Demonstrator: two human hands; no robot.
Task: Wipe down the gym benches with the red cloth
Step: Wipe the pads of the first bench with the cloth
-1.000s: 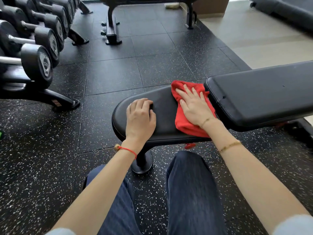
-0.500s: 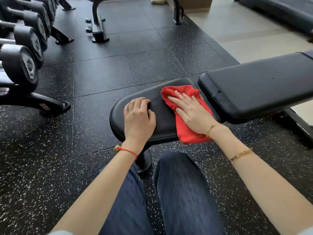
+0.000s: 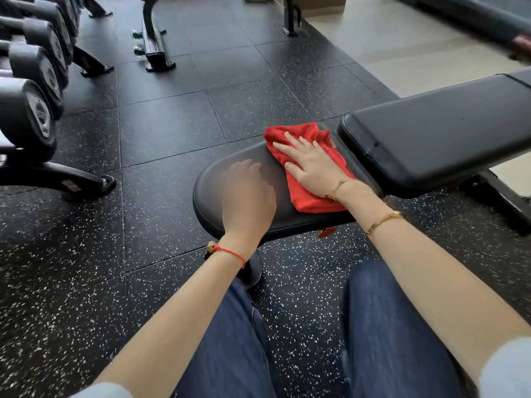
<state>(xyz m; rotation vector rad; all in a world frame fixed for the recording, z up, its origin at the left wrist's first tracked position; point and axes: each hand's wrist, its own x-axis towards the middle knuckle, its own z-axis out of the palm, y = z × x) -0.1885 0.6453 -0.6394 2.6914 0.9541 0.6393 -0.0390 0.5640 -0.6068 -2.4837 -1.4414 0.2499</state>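
Note:
A black padded gym bench stands in front of me, with a rounded seat pad [image 3: 212, 191] and a longer back pad [image 3: 436, 139] to its right. The red cloth [image 3: 304, 196] lies on the seat pad near the gap between the two pads. My right hand [image 3: 310, 165] presses flat on the cloth with fingers spread. My left hand [image 3: 247, 196] rests on the seat pad's left part, fingers curled down on the padding, holding nothing.
A rack of black dumbbells [image 3: 26, 119] stands at the left with its foot [image 3: 71, 182] on the speckled rubber floor. Another bench frame [image 3: 155, 50] stands at the back. A pale floor [image 3: 402, 53] begins at the right. My knees [image 3: 373, 326] are below the seat.
My right hand has kept the cloth near the seat's far right edge, with small shifts. The left hand has stayed on the seat. The camera has shifted.

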